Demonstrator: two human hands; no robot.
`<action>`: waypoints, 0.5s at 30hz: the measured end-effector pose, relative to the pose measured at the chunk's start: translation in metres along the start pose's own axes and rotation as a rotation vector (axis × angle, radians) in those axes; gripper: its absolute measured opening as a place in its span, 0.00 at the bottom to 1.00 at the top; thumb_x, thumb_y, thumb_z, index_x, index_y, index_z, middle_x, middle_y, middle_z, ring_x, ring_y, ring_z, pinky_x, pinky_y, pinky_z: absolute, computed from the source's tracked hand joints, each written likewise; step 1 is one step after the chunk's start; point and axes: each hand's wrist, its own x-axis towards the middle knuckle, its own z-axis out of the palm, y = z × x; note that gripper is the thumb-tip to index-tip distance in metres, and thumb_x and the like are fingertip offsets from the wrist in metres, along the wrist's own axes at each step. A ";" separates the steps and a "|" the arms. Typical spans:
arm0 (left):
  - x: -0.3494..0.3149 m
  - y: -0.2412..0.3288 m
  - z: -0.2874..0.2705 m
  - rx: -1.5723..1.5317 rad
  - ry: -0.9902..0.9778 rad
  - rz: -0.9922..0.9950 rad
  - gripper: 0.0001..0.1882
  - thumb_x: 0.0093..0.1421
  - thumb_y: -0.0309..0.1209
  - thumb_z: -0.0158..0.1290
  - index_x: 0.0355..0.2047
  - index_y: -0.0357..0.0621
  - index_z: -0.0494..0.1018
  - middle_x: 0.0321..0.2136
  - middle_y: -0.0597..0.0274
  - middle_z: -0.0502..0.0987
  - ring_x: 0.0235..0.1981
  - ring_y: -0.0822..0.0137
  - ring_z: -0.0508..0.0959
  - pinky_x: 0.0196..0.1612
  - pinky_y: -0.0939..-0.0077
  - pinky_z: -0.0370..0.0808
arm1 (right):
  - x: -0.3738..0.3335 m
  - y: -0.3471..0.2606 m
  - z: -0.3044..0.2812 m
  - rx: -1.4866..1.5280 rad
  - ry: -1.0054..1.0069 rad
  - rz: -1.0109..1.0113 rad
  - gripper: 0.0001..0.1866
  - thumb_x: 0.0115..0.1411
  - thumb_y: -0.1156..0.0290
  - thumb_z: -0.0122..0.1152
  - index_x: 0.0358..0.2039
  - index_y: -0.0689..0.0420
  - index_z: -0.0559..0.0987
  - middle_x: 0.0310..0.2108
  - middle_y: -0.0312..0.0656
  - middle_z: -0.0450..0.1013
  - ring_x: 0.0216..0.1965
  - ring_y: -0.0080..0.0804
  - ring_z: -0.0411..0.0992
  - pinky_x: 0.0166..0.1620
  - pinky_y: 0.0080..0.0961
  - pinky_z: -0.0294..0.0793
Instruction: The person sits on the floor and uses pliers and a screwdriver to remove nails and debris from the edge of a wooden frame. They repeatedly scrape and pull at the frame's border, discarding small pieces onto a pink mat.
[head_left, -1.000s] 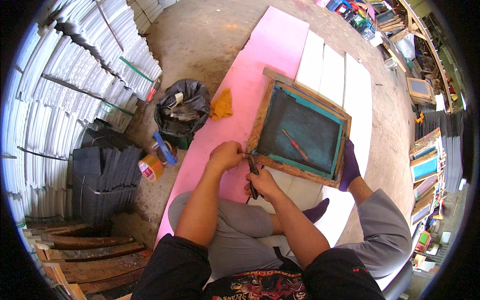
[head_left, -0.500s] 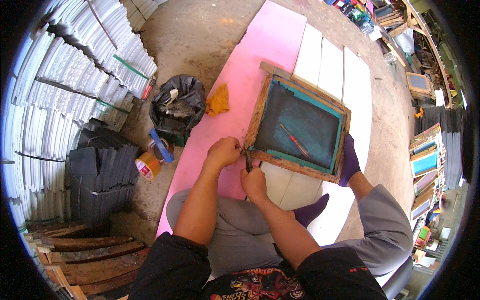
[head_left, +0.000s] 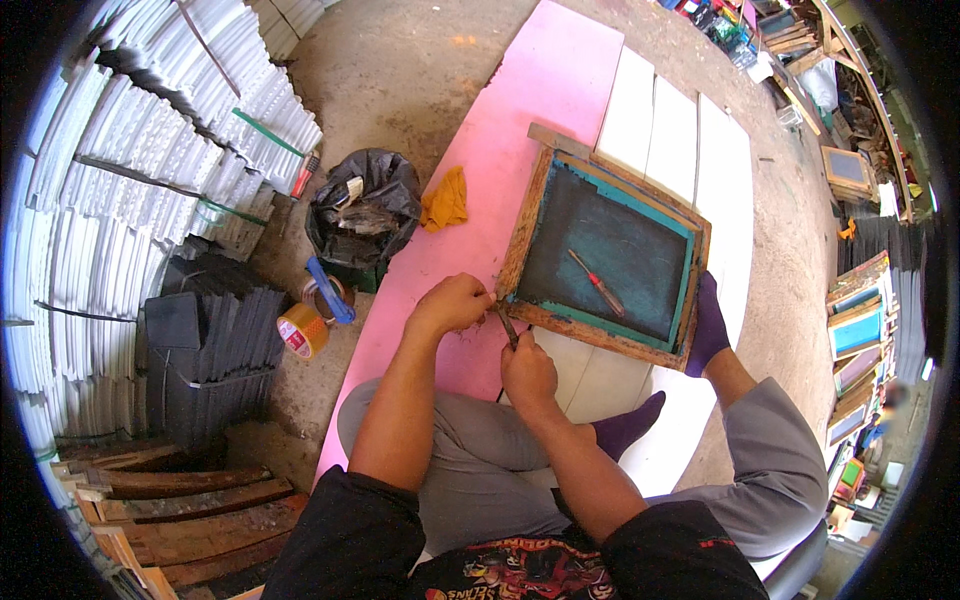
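Note:
A wooden screen-printing frame (head_left: 606,338) with dark mesh and a teal border lies tilted before me, its near left corner toward my hands. My right hand (head_left: 529,372) is closed around a slim dark hand tool (head_left: 507,325) whose tip meets that corner; whether it is a blade or pliers I cannot tell. Just left of the corner, the fingers of my left hand (head_left: 455,303) are pinched together; what lies between them is too small to make out. On the mesh rests a red-handled screwdriver (head_left: 600,287). My socked foot (head_left: 708,318) is against the frame's right side.
Under the frame are a pink sheet (head_left: 480,180) and white boards (head_left: 722,190). To the left are a yellow cloth (head_left: 445,199), a black-bagged bin (head_left: 335,242), tape rolls (head_left: 302,330) and stacked white sheets (head_left: 90,290). More frames (head_left: 856,330) stand at the far right.
The tool in my right hand has tilted, its tip now leaning left at the frame's corner. My left hand has shifted slightly toward that corner. The whole view has drifted a little.

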 end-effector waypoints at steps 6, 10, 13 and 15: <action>-0.005 -0.005 -0.008 0.008 -0.117 0.038 0.17 0.62 0.37 0.56 0.26 0.33 0.80 0.19 0.56 0.80 0.18 0.67 0.79 0.25 0.68 0.76 | -0.002 -0.003 -0.009 0.144 -0.276 -0.183 0.17 0.61 0.61 0.61 0.38 0.65 0.75 0.28 0.64 0.76 0.33 0.65 0.77 0.38 0.54 0.76; -0.007 -0.009 -0.015 0.058 -0.105 -0.022 0.15 0.60 0.36 0.57 0.25 0.35 0.81 0.19 0.56 0.80 0.18 0.67 0.79 0.25 0.68 0.76 | 0.002 0.000 0.001 0.332 -0.399 -0.205 0.16 0.65 0.60 0.60 0.40 0.63 0.75 0.29 0.55 0.78 0.32 0.50 0.80 0.36 0.43 0.77; -0.009 -0.007 -0.018 0.156 -0.058 -0.049 0.12 0.57 0.34 0.57 0.24 0.36 0.81 0.18 0.55 0.80 0.18 0.66 0.79 0.25 0.68 0.76 | 0.008 0.011 0.007 0.630 -0.695 -0.036 0.15 0.68 0.59 0.57 0.42 0.60 0.75 0.31 0.46 0.78 0.32 0.37 0.80 0.35 0.35 0.78; -0.008 -0.011 -0.017 0.165 -0.041 -0.079 0.11 0.55 0.32 0.58 0.24 0.36 0.81 0.18 0.55 0.80 0.19 0.65 0.80 0.25 0.68 0.76 | 0.009 0.015 0.002 0.761 -0.817 0.094 0.15 0.70 0.57 0.55 0.43 0.58 0.74 0.34 0.41 0.78 0.33 0.30 0.79 0.35 0.31 0.78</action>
